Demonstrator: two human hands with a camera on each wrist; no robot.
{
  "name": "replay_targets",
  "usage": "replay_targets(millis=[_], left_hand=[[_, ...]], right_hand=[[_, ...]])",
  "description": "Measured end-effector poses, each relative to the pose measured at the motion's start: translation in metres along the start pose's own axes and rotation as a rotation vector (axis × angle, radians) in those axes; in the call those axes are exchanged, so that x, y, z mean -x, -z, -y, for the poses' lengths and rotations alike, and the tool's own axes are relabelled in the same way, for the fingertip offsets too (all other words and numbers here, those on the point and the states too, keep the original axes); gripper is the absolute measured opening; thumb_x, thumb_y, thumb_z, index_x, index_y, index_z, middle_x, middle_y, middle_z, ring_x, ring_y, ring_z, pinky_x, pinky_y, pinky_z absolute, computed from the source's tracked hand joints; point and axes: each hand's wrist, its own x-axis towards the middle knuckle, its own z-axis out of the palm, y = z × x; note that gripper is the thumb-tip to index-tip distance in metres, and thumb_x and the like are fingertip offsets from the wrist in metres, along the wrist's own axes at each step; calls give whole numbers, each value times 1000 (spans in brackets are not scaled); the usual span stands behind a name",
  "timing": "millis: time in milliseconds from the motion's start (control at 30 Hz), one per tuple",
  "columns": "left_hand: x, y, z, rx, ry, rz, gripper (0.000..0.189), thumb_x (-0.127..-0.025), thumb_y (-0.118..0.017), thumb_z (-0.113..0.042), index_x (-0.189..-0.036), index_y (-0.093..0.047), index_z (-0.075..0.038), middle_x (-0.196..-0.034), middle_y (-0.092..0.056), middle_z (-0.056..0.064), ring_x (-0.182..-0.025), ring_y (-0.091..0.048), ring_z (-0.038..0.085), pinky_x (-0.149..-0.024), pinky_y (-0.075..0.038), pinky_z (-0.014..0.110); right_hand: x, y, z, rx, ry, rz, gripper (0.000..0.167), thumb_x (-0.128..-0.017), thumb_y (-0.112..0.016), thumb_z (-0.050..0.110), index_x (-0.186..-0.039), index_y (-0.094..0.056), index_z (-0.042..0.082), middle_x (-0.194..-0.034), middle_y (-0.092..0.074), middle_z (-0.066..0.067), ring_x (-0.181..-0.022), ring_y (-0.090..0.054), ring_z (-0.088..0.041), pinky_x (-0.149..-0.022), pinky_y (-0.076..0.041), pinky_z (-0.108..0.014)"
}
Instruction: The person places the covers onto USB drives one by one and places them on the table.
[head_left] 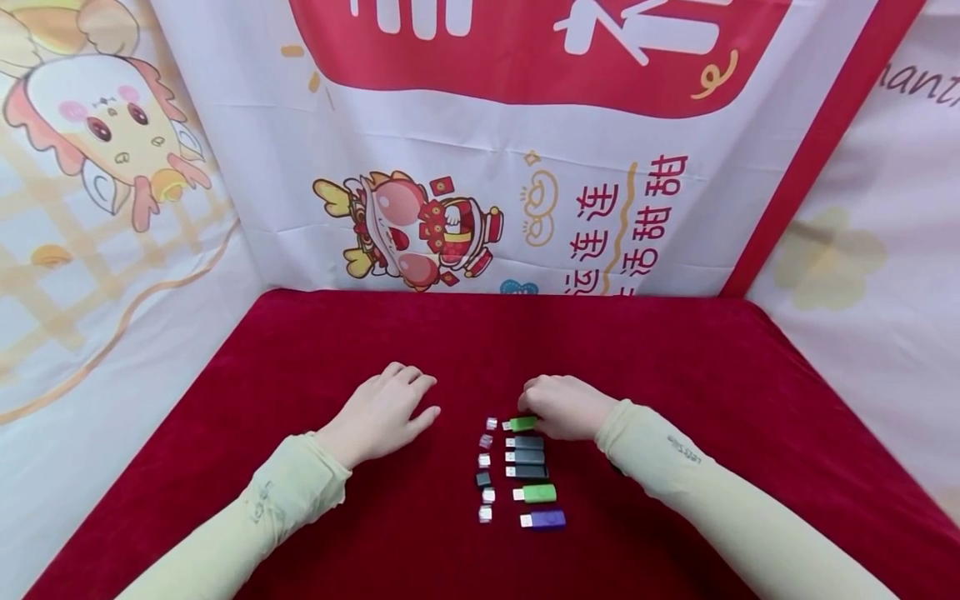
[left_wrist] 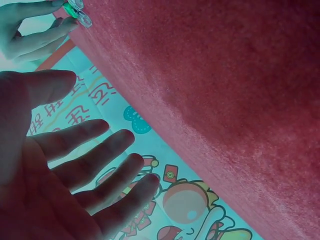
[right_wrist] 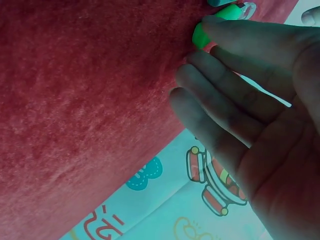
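Observation:
My right hand [head_left: 566, 406] pinches the end of a green USB stick [head_left: 522, 423], the farthest in a column of USB sticks. In the right wrist view my thumb lies over this green USB stick [right_wrist: 231, 13], with the other fingers loosely bent below. Open and holding nothing, my left hand [head_left: 382, 414] is left of the column, fingers spread. Nearer me come dark grey USB sticks [head_left: 525, 457], another green USB stick [head_left: 538, 494] and a purple USB stick [head_left: 546, 520]. Beside their metal plugs runs a column of small caps, mostly clear [head_left: 483, 460], one a black cap [head_left: 483, 479].
A dark red cloth [head_left: 337, 517] covers the table. Behind it hangs a printed white backdrop [head_left: 480, 142], and printed panels stand at the left [head_left: 97, 250] and right [head_left: 862, 250] sides.

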Motion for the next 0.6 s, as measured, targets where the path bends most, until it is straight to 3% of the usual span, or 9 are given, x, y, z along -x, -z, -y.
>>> replay_targets(millis=[433, 600], left_hand=[[-1, 1, -2, 0, -7, 1, 44, -92, -67, -33, -123, -65, -3, -117, -62, 13, -107, -55, 30, -88, -50, 43], [-3, 1, -3, 8, -14, 5, 43, -92, -67, -33, -122, -65, -3, -116, -63, 14, -107, -55, 30, -88, -50, 43]], right_hand=[[-11, 0, 5, 155, 84, 4, 10, -80, -82, 15, -89, -77, 13, -78, -66, 1, -72, -63, -13, -65, -53, -26], [-14, 2, 7, 163, 83, 33, 10, -79, -83, 16, -86, -76, 14, -76, -65, 1, -70, -61, -13, -63, -52, -26]])
